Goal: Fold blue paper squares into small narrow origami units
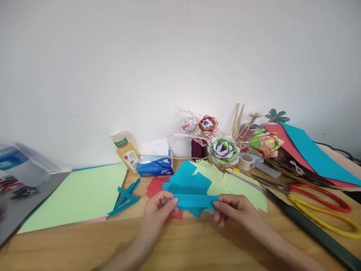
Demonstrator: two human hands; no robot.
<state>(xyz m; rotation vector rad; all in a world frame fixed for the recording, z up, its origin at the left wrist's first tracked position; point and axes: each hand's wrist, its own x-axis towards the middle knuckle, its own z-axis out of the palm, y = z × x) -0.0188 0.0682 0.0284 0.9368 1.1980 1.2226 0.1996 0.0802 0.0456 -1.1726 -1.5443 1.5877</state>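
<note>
A folded strip of blue paper (194, 201) hangs just above the wooden table (180, 244), held at both ends. My left hand (159, 207) pinches its left end, a ring on one finger. My right hand (234, 210) pinches its right end. Under and behind the strip lie more blue paper pieces (187, 180), red paper pieces (155, 186) and light green paper pieces (228, 180).
A large light green sheet (79, 195) lies at the left with blue paper strips (126, 195) beside it. A juice bottle (125, 150) and tissue pack (155, 166) stand behind. Paper flowers (224, 148), tape roll (246, 160), scissors (318, 203) and coloured sheets (316, 150) fill the right.
</note>
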